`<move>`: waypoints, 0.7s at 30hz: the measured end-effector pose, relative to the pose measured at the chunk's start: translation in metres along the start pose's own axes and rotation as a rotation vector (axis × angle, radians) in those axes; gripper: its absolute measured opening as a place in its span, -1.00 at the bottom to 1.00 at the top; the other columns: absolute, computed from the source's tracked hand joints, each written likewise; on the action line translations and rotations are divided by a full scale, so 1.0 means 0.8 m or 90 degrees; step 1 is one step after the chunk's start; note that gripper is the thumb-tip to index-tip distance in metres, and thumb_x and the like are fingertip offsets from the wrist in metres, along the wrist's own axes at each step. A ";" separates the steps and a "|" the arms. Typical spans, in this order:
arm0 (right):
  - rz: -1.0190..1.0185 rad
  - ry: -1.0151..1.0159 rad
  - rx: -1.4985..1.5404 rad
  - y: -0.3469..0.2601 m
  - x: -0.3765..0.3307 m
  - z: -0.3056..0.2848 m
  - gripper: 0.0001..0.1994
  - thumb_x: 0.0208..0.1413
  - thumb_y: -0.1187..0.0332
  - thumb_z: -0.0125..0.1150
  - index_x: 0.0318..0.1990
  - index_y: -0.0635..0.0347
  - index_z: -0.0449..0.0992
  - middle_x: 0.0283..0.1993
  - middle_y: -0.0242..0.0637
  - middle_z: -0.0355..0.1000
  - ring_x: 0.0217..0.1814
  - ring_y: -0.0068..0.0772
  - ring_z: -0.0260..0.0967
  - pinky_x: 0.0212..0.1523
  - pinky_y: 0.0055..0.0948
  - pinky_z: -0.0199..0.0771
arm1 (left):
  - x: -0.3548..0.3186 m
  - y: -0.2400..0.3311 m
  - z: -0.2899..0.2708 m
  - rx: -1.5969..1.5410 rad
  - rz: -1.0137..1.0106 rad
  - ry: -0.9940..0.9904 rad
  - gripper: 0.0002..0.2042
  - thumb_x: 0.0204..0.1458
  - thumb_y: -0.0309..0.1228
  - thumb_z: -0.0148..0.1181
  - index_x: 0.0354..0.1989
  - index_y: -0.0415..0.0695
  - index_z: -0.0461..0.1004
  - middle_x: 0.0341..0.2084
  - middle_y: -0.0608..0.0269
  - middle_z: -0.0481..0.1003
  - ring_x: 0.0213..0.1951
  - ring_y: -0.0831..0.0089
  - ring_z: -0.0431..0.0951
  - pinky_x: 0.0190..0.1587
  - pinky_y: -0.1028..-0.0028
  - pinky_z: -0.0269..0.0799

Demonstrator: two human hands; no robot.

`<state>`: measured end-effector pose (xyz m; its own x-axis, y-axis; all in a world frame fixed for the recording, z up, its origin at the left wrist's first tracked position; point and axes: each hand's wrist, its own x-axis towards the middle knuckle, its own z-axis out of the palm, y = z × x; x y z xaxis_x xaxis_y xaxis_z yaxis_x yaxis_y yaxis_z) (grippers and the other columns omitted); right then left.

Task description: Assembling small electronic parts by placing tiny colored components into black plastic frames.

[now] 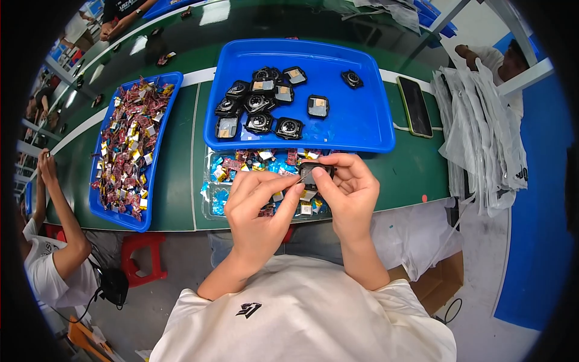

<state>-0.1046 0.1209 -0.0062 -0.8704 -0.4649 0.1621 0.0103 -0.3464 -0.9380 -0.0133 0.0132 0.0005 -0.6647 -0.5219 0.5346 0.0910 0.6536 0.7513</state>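
Note:
My right hand [353, 190] grips a black smartwatch case [310, 167], the thumb pressed on its open grey inside. Beside it my left hand [253, 202] is closed in a pinch at the case's near left edge. Something thin shows at those fingertips, too small to make out. Below both hands lies a clear plastic tray [214, 208] with small circuit pieces, white and yellow battery-like parts and blue film. Just beyond stands a blue tray [356, 123] with several more watch cases [259, 103], some face down with round sensor backs, some showing grey insides.
At the left, a long blue tray [143, 205] is heaped with red flex circuits and small parts. A phone [414, 105] lies right of the large tray, near stacked plastic bags [476, 133]. A conveyor belt [199, 33] runs behind. Co-workers sit at left and right.

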 end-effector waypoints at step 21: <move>-0.025 -0.086 0.046 -0.001 -0.014 0.001 -0.81 -0.04 0.72 0.18 -0.31 0.38 0.32 -0.14 0.01 0.43 -0.14 -0.40 0.45 -0.22 -0.55 0.54 | -0.006 -0.016 -0.001 -0.489 -0.388 -0.081 -0.85 -0.10 -0.67 0.28 -0.34 -0.33 0.46 -0.42 0.14 0.54 -0.34 0.52 0.55 -0.25 0.59 0.47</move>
<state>-0.0947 0.1256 -0.0068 -0.7970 -0.5534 0.2421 0.0178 -0.4221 -0.9064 -0.0103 0.0070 -0.0113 -0.8285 -0.5586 -0.0395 0.1323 -0.2639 0.9554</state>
